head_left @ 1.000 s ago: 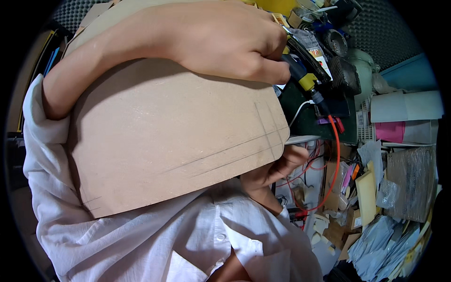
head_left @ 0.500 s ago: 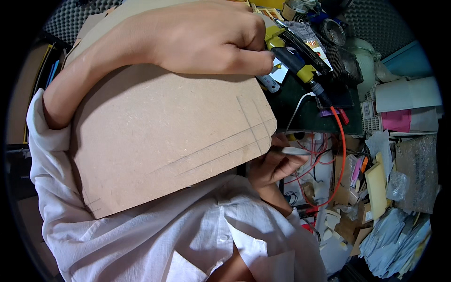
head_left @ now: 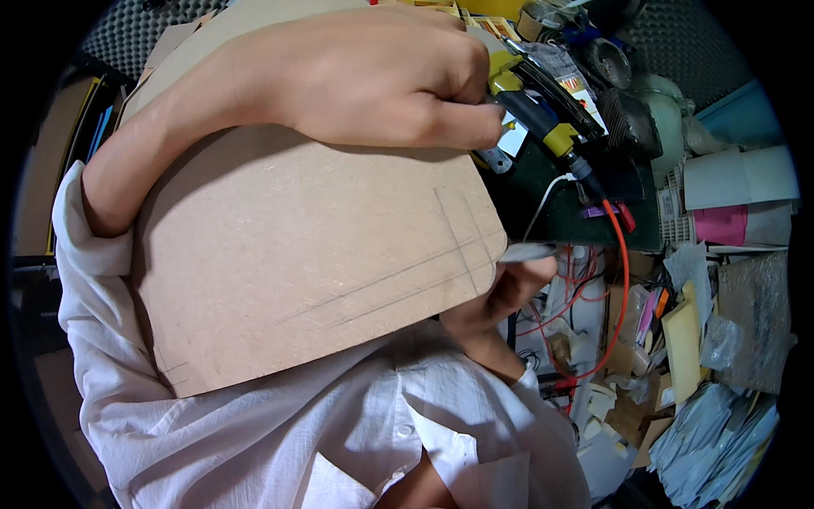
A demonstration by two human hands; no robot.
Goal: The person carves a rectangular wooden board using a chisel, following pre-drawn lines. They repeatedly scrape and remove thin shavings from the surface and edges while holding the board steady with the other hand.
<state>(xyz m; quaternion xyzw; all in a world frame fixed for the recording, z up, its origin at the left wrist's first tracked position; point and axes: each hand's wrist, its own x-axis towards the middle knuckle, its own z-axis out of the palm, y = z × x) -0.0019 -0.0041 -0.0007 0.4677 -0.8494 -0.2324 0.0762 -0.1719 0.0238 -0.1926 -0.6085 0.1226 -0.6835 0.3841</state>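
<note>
On the flat tan fibreboard panel (head_left: 322, 229) lies the left hand (head_left: 394, 81), I cannot tell how closed; beside the panel's rounded corner, the right hand (head_left: 502, 297) clasps a thin grey strip (head_left: 527, 252).

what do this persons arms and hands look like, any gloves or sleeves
The left hand and what shows of the right hand are ungloved, with no watch visible. Both arms wear creased white shirt sleeves: the left sleeve looks turned back, and the right sleeve also stops short of the wrist.
</note>
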